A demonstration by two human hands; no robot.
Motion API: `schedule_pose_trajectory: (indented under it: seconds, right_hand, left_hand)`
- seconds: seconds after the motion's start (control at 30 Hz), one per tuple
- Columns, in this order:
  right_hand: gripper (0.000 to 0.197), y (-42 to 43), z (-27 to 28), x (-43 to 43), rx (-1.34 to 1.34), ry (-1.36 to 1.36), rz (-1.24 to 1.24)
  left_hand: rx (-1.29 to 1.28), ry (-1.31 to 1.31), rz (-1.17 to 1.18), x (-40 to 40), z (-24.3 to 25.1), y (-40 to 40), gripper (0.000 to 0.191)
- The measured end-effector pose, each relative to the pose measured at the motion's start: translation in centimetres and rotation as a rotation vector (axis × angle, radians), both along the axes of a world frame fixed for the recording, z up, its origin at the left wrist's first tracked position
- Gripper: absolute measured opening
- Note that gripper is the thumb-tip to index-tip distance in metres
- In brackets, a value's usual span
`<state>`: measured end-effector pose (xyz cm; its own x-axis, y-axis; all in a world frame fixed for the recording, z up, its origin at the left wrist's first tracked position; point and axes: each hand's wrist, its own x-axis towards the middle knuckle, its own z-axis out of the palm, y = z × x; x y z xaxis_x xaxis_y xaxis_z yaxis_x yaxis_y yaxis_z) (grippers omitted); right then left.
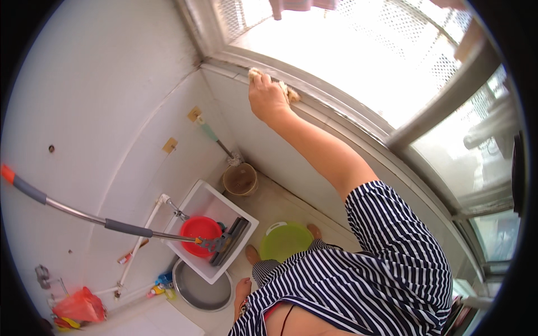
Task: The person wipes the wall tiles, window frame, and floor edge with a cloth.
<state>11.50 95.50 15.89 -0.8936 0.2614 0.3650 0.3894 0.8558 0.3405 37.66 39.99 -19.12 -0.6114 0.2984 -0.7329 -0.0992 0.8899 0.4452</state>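
Observation:
My right hand (269,94) reaches out to the ledge below the window and grips a tan, fluffy cloth (290,93). The cloth is pressed against the window's lower frame (328,101), bunched out on both sides of my fingers. Low at my side hangs my left hand (243,289), a beaded bracelet at its wrist; its fingers are partly hidden and no object shows in it. Between my feet on the floor is a green plastic basin (286,241) with a white handle.
A white sink (248,218) holds a red basin (197,227) and a mop head; the mop's steel pole (80,215) slants up leftward. Beneath sits a metal basin (201,290). A bucket (240,179) stands in the corner below a hanging toilet brush (208,130). Window glass is at right.

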Motion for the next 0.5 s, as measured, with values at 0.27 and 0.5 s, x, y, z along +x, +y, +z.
schedule_pose_trajectory:
  seconds: [0.27,0.5]
  right_hand:
    - [0.046,-0.7,0.7,-14.8,-0.049,-0.049,0.028]
    - [0.042,-0.3,1.1,-17.3,-0.027,-0.113,0.054]
  left_hand:
    - [-0.134,-0.229,0.276,9.2,-2.8,-5.5,0.046]
    - [-0.017,-0.115,0.009,7.5,-6.2,-8.0,0.04]
